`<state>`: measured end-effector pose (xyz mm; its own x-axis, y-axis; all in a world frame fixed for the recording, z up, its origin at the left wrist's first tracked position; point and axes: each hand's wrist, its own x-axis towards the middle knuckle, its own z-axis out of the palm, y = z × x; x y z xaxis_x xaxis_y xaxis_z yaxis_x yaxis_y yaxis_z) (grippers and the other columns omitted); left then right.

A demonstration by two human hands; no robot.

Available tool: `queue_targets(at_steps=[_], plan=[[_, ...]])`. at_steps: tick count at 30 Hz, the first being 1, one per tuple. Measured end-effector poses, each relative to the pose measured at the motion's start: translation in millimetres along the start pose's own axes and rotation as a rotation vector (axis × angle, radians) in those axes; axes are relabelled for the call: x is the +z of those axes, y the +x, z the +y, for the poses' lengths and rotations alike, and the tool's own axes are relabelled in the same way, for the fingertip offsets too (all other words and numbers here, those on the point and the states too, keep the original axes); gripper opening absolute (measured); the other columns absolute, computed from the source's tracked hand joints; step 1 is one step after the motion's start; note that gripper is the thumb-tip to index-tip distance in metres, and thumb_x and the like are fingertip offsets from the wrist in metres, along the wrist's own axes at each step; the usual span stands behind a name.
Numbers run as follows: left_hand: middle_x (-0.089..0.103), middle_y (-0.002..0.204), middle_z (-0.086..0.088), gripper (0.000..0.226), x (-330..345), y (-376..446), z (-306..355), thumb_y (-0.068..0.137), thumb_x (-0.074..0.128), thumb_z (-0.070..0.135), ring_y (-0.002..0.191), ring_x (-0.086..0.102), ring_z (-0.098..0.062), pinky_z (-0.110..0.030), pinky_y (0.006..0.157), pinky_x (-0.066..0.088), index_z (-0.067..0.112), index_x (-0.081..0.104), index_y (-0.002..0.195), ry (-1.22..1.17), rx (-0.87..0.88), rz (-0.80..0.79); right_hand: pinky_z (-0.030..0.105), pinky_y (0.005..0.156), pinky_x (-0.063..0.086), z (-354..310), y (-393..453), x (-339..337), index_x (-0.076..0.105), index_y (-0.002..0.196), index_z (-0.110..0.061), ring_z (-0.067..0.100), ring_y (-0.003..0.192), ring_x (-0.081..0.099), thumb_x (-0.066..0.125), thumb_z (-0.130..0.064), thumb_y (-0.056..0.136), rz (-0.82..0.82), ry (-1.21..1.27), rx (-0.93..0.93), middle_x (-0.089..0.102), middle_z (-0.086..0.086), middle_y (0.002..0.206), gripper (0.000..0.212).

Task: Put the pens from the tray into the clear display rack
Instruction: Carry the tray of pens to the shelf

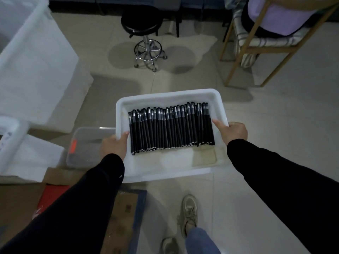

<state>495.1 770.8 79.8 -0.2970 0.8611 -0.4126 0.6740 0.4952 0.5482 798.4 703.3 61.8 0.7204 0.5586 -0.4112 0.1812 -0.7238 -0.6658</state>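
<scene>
A white plastic tray [165,97] is held in the air over the tiled floor. Several black pens [170,127] lie side by side in a row across its bottom, caps pointing away from me. My left hand [114,143] grips the tray's left rim, thumb inside against the wall. On the opposite rim, my right hand [232,132] grips with its thumb inside near the last pens. No clear display rack is in view.
A black swivel stool [144,24] stands ahead. At the right is a wooden-framed chair [256,46]. Large white bins [36,61] fill the left side, with a clear lidded box [86,145] and cardboard boxes [121,213] below. My shoes [189,213] are on the floor.
</scene>
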Motion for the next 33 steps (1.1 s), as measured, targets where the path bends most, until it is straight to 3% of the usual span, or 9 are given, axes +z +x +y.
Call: queue_targets(at_steps=[5, 13, 16, 20, 23, 25, 27, 30, 33], plan=[[0.054, 0.13, -0.022, 0.066, 18, 51, 66, 0.094, 0.05, 0.05, 0.122, 0.049, -0.039, -0.042, 0.102, 0.035, -0.007, 0.052, 0.128, -0.023, 0.019, -0.029, 0.029, 0.049, 0.029, -41, 65, 1, 0.041, 0.055, -0.01, 0.02, 0.048, 0.036, 0.072, -0.052, 0.076, 0.034, 0.026, 0.012, 0.035, 0.001, 0.051, 0.056], [0.057, 0.11, -0.025, 0.057, 28, 136, 147, 0.094, 0.056, 0.042, 0.113, 0.054, -0.042, -0.041, 0.095, 0.04, -0.011, 0.057, 0.115, -0.071, 0.042, -0.021, 0.029, 0.051, 0.03, -112, 148, 20, 0.05, 0.063, -0.006, 0.023, 0.054, 0.039, 0.07, -0.053, 0.077, 0.092, 0.006, 0.033, 0.039, 0.007, 0.056, 0.053], [0.056, 0.121, -0.029, 0.059, 29, 175, 173, 0.094, 0.055, 0.041, 0.113, 0.053, -0.042, -0.041, 0.096, 0.039, -0.013, 0.056, 0.117, -0.082, 0.044, -0.009, 0.03, 0.055, 0.029, -145, 180, 36, 0.051, 0.066, -0.007, 0.023, 0.059, 0.038, 0.069, -0.054, 0.078, 0.1, 0.016, 0.021, 0.039, 0.01, 0.062, 0.051], [0.06, 0.117, -0.026, 0.059, 26, 223, 199, 0.093, 0.054, 0.045, 0.109, 0.055, -0.041, -0.04, 0.093, 0.04, -0.012, 0.059, 0.111, -0.034, 0.039, 0.006, 0.03, 0.057, 0.026, -188, 212, 54, 0.03, 0.053, -0.012, 0.021, 0.052, 0.026, 0.07, -0.052, 0.079, 0.078, 0.02, 0.04, 0.027, 0.004, 0.054, 0.062], [0.06, 0.092, -0.024, 0.059, 22, 262, 226, 0.096, 0.047, 0.047, 0.103, 0.055, -0.042, -0.039, 0.084, 0.038, -0.01, 0.061, 0.092, 0.096, 0.08, 0.011, 0.031, 0.056, 0.024, -219, 237, 67, 0.027, 0.053, -0.015, 0.021, 0.053, 0.025, 0.069, -0.052, 0.079, 0.059, 0.022, 0.054, 0.026, 0.004, 0.055, 0.061], [0.048, 0.07, -0.015, 0.06, 21, 287, 248, 0.098, 0.042, 0.047, 0.087, 0.053, -0.039, -0.036, 0.075, 0.033, -0.007, 0.055, 0.075, 0.191, 0.121, 0.012, 0.032, 0.052, 0.022, -238, 260, 76, 0.034, 0.056, -0.013, 0.021, 0.053, 0.027, 0.068, -0.051, 0.08, 0.04, 0.043, 0.05, 0.029, 0.005, 0.057, 0.056], [0.042, 0.062, -0.01, 0.06, 23, 315, 266, 0.098, 0.041, 0.048, 0.075, 0.046, -0.033, -0.035, 0.071, 0.032, -0.001, 0.048, 0.064, 0.23, 0.125, 0.025, 0.03, 0.052, 0.025, -257, 282, 84, 0.041, 0.06, -0.013, 0.021, 0.055, 0.032, 0.068, -0.052, 0.079, 0.025, 0.053, 0.065, 0.033, 0.006, 0.058, 0.052], [0.041, 0.058, -0.01, 0.06, 29, 356, 299, 0.097, 0.044, 0.048, 0.072, 0.047, -0.03, -0.034, 0.069, 0.034, -0.001, 0.047, 0.063, 0.182, 0.114, 0.043, 0.03, 0.052, 0.025, -291, 316, 95, 0.03, 0.054, -0.016, 0.02, 0.051, 0.029, 0.067, -0.053, 0.08, 0.018, 0.077, 0.085, 0.029, 0.003, 0.054, 0.058], [0.05, 0.069, -0.016, 0.054, 30, 390, 332, 0.096, 0.047, 0.046, 0.075, 0.048, -0.03, -0.035, 0.071, 0.037, -0.004, 0.057, 0.077, 0.162, 0.136, 0.06, 0.04, 0.066, 0.05, -324, 349, 107, 0.059, 0.068, 0.003, 0.036, 0.065, 0.057, 0.067, -0.053, 0.08, 0.041, 0.078, 0.073, 0.059, 0.021, 0.068, 0.058]])
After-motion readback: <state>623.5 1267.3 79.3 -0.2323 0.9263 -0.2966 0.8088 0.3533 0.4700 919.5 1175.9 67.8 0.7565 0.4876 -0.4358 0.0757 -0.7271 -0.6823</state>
